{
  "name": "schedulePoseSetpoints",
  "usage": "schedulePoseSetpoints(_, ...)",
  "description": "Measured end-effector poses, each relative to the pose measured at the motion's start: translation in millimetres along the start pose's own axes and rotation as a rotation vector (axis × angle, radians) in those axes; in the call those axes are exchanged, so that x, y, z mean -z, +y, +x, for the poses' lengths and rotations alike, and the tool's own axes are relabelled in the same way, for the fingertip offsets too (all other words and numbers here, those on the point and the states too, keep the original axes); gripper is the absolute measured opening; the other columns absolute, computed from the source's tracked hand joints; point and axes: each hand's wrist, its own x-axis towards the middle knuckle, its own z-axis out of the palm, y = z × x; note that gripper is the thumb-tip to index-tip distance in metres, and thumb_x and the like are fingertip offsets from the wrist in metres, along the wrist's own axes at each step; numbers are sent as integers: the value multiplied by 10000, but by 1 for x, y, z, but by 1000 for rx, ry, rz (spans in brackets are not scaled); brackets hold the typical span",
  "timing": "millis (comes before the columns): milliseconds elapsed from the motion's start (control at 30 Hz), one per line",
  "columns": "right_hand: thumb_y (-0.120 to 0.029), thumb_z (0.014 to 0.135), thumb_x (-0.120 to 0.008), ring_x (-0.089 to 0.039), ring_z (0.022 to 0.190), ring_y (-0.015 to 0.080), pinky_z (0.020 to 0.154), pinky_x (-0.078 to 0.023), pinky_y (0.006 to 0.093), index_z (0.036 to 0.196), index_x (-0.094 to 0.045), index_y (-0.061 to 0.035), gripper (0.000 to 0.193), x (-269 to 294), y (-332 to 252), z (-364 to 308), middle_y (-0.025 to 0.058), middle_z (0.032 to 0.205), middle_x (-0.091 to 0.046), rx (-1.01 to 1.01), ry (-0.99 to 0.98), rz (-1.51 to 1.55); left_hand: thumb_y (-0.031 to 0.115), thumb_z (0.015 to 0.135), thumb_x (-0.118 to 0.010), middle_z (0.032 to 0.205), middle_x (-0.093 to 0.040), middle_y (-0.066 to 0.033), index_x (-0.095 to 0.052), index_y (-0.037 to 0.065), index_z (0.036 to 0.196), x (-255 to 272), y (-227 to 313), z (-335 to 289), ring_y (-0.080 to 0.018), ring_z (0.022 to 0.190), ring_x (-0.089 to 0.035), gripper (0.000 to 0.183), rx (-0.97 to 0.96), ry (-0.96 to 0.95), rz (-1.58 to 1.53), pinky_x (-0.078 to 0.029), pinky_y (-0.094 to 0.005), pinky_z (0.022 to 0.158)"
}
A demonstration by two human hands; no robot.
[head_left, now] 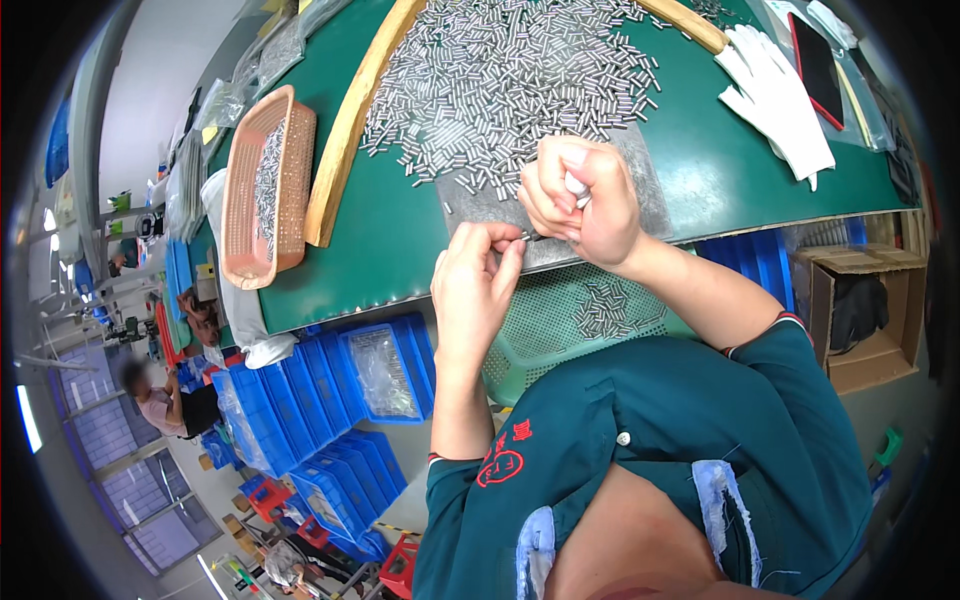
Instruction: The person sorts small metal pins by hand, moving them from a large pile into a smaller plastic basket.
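Observation:
My left hand (475, 285) is closed, with thumb and forefinger pinching a small metal pin (524, 236) at the front edge of a dark grey plate (640, 170). Close beside it, my right hand (595, 205) is wrapped in a fist around a slim tool with a whitish handle (577, 188). The tool's dark tip points toward the pin; whether they touch I cannot tell. Beyond both hands spreads a large heap of short metal pins (500, 90). Below the table edge, a green perforated basket (530, 325) holds a smaller pile of pins (610, 310).
Wooden strips (350, 140) border the heap on the green tabletop (370, 230). At left stands a peach basket (290, 240) of pins. White gloves (775, 100) and a red-edged phone (816, 70) lie right. Blue bins (300, 390) and a cardboard box (870, 375) flank me.

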Motion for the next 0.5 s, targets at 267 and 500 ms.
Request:
schedulePoseSetpoints(267,-212,841,-331,-271,397,54,367,-239,207,575,-368,-44,317,1,3,-1,10,482,-352,38,-39,0,93,709,-646,665,-519,-18,-590,73,773,0,-2,1,-148,519,-467,88,47,-11,-46,-387,-284,560)
schedulePoseSetpoints(500,-123,814,-364,-336,482,66,435,-284,221,570,-392,-24,264,-5,6,2,27,560,-417,108,-145,-260,108,716,-640,673,-532,-29,-566,72,751,0,0,1,-186,545,-502,90,-24,12,24,-392,-303,567)
